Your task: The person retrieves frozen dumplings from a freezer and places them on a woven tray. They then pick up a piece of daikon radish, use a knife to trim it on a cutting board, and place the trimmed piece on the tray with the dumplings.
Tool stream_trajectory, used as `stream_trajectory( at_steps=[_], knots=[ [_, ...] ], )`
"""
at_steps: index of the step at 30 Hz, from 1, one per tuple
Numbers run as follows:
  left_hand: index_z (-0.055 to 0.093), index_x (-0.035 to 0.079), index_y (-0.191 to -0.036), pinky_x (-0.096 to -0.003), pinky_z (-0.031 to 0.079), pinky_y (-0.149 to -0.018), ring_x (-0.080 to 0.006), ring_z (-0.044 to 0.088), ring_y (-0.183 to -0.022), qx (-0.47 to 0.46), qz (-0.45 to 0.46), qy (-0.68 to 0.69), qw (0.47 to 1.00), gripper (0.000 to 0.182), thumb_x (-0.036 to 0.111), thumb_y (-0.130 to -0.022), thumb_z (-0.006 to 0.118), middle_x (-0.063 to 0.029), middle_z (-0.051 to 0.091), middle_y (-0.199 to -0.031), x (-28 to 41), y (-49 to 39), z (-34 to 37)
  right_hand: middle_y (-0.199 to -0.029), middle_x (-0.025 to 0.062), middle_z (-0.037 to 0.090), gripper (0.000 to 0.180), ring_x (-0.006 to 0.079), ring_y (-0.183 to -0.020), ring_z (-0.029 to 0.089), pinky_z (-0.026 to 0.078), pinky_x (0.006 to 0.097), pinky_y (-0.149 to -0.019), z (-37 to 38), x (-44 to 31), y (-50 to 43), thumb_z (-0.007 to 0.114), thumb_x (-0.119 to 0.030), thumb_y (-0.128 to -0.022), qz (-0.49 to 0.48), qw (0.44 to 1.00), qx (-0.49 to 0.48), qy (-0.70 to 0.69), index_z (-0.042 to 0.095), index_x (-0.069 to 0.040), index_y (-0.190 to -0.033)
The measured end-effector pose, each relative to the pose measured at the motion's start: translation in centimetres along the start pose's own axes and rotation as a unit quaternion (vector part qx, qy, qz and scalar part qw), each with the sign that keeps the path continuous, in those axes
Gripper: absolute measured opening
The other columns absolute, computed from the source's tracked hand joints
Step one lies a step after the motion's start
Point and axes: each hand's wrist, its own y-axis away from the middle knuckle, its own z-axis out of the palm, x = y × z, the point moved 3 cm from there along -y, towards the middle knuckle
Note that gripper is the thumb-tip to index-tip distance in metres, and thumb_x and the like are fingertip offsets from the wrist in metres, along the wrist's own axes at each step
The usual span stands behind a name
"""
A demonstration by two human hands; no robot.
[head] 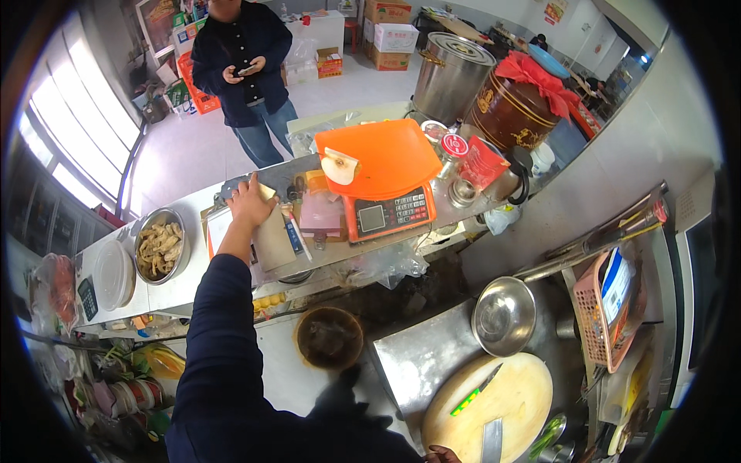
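My left hand [253, 202] reaches across the counter, palm down with fingers spread. It rests at the top end of a grey-beige paperboard piece [274, 246], beside a white pen [299, 234] and a pink pad on a clipboard [320, 217]. To its right stands an orange digital scale [389, 215]; a cut half of a pale fruit, apple or pear [340, 166], sits in its orange pan [385, 151]. Only part of my right hand [443, 455] shows at the bottom edge, by the round chopping board [515, 399]. A cleaver blade [492, 441] and a green-handled knife [476, 390] lie on that board.
A steel bowl of fried food [161, 246] and a lidded plastic tub [113, 274] stand left on the counter. Jars [454, 147], a steel pot [454, 75] and a brown urn [509, 110] stand right. Beyond the counter, a person [243, 69] holds a phone. A steel basin [503, 317] adjoins the board.
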Motion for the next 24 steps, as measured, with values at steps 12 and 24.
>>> stream_trajectory(
  at_steps=[12,24],
  knots=[
    [0.032,-0.006,-0.155,-0.045,0.033,-0.12,-0.0361,0.041,-0.145,0.133,0.249,0.402,0.871,0.105,0.041,-0.079,0.087,-0.0266,0.04,-0.156,12.8,1.6,-4.8,-0.084,0.007,0.07,0.019,0.0115,-0.074,0.065,0.051,0.0261,-0.068,1.7,3.5,0.6,0.069,-0.009,-0.098,-0.003,0.988,0.106,-0.111,0.067,0.002,-0.113],
    [0.046,-0.003,-0.149,-0.0446,0.043,-0.113,-0.0416,0.056,-0.131,0.227,0.184,0.188,0.938,0.116,0.07,-0.067,0.083,-0.0292,0.057,-0.142,16.3,-5.9,-2.1,-0.095,0.0204,0.07,0.041,0.0392,-0.09,0.07,0.056,0.0475,-0.079,1.1,-0.4,-2.8,0.066,-0.027,-0.096,-0.111,0.969,0.169,0.143,0.055,-0.004,-0.128]
  ],
)
